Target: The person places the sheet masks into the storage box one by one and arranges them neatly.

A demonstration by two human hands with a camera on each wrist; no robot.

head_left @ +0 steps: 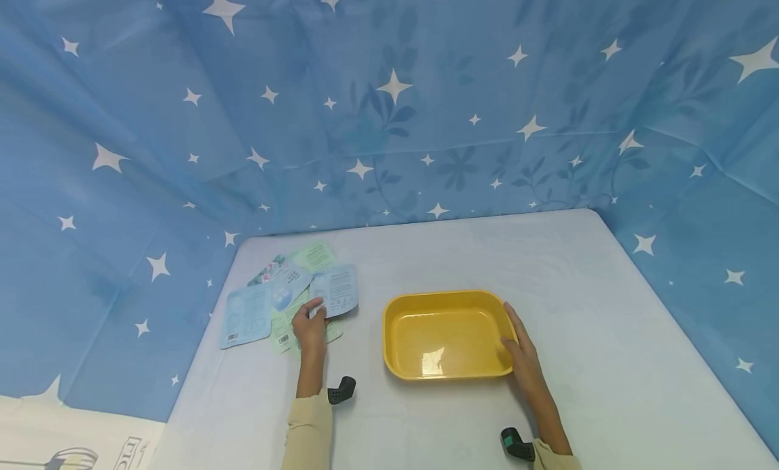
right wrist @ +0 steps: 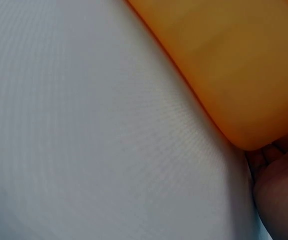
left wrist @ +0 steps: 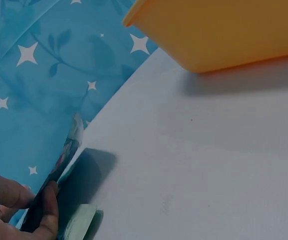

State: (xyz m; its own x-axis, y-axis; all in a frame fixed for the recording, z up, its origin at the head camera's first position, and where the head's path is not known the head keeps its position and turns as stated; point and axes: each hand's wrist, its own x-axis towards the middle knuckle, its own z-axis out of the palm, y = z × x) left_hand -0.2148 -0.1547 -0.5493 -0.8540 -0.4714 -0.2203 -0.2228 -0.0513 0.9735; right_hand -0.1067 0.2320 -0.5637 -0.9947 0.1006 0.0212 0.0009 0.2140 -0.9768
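My left hand [head_left: 310, 326] pinches the near-left part of a flat light-blue sachet [head_left: 339, 289] with printed text, between thumb and fingers. In the left wrist view this sachet [left wrist: 64, 159] stands tilted up off the table, seen nearly edge-on. Beneath and beside it lie several overlapping flat sachets, among them a blue one with a barcode [head_left: 248, 314] and a pale green one [head_left: 315, 255]. My right hand [head_left: 525, 356] grips the right rim of a yellow plastic tub [head_left: 450, 331], thumb over the edge and fingers along the outside. Nothing lies in the tub.
A white cloth covers the table [head_left: 475, 423]. Blue curtains with white stars [head_left: 389, 118] hang behind and at both sides. Black wrist-worn devices [head_left: 343, 390] sit at both cuffs. A cream printed cloth [head_left: 73, 436] shows at the lower left.
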